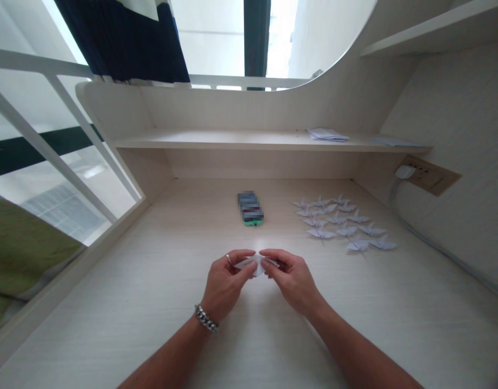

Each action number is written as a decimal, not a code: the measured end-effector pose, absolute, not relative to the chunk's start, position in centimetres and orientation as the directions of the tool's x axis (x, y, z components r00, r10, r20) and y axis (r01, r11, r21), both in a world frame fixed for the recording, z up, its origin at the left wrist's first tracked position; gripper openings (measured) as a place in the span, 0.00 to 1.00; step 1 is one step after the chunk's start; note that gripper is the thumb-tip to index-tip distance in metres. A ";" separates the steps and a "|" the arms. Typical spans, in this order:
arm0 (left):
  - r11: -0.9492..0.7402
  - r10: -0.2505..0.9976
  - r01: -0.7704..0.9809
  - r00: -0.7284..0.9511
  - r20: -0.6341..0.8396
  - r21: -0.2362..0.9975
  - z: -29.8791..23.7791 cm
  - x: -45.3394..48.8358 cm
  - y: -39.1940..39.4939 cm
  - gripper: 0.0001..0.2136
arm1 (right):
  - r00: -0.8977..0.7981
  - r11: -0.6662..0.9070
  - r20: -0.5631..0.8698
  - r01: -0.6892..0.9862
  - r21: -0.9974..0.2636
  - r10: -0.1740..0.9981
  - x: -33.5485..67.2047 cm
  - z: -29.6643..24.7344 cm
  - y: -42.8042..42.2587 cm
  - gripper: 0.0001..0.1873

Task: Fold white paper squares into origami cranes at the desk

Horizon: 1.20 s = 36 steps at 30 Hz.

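Note:
Between my two hands, above the pale desk (151, 302), is a small folded white paper (257, 268). My left hand (228, 281), with a ring and a chain bracelet, pinches its left side between thumb and fingers. On the other side my right hand (291, 278) grips the paper the same way, with both thumbs near its middle. Fingers cover much of the paper, so its full shape is hidden. To the right on the desk stand several white paper cranes (337, 219) in loose rows.
A phone-like object (251, 208) with a blurred screen and green edge lies beyond my hands. White paper sheets (327, 134) rest on the shelf (232, 139). A plug (405, 172) with a grey cable (435, 251) runs along the right wall. White railing (62, 102) borders the left.

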<state>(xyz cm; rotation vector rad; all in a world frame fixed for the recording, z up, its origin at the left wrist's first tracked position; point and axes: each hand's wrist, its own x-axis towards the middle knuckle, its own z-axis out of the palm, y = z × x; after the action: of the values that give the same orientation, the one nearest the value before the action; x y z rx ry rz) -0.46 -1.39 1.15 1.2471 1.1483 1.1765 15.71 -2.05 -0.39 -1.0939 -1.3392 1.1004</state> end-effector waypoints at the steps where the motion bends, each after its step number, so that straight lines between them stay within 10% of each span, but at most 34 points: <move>1: -0.018 0.998 0.000 0.053 0.018 1.000 1.1 -0.4 -1.4 0.13 | -0.033 0.191 0.189 0.053 -0.980 0.981 15.6 -0.4 -2.1 0.12; 15: -0.052 0.999 0.024 0.005 0.052 0.998 1.1 -0.4 -1.5 0.13 | -0.012 0.430 0.432 0.138 -0.892 0.902 15.4 -0.4 -2.3 0.12; 36: 0.030 0.975 -0.023 0.221 -0.024 0.999 1.2 -0.5 -1.3 0.09 | -0.169 0.054 0.055 -0.009 -0.998 0.984 16.2 -0.2 -1.7 0.10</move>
<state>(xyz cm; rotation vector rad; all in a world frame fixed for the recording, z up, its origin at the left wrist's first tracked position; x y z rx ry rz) -0.51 -1.29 1.18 1.2675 1.0379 1.0368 16.18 -1.75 -0.16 -1.0797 -1.3548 1.2934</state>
